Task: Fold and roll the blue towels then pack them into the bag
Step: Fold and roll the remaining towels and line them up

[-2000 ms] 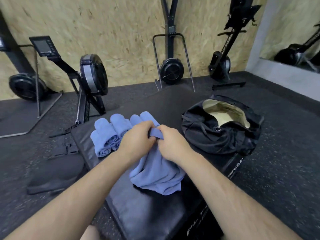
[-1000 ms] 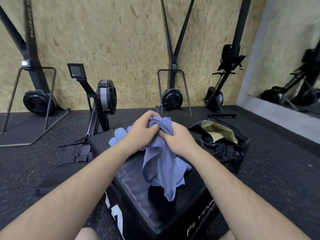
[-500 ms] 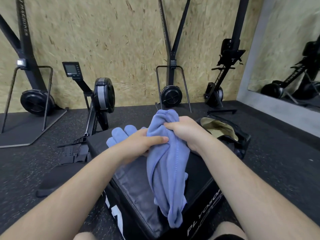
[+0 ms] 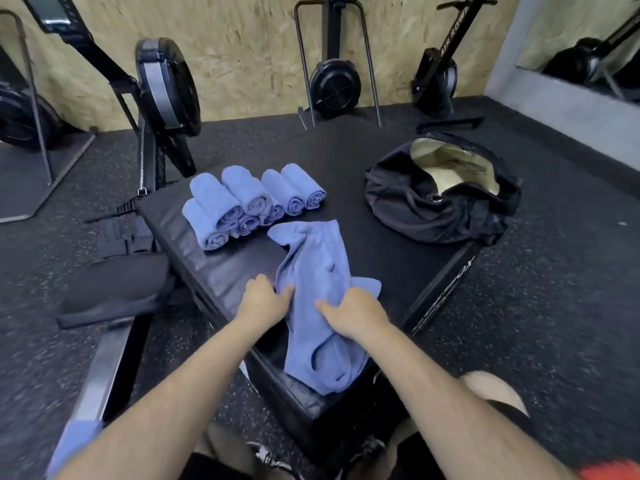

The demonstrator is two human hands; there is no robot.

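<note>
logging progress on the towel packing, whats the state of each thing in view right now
loose towel: unfolded, crumpled, lying on the box, near end hanging over its edge
rolled towels: rolled, piled together on the box, outside the bag
bag: open, pale lining showing, no towel visible inside
left hand: pinches the loose towel's edge
right hand: grips the loose towel
box: upright on the floor
</note>
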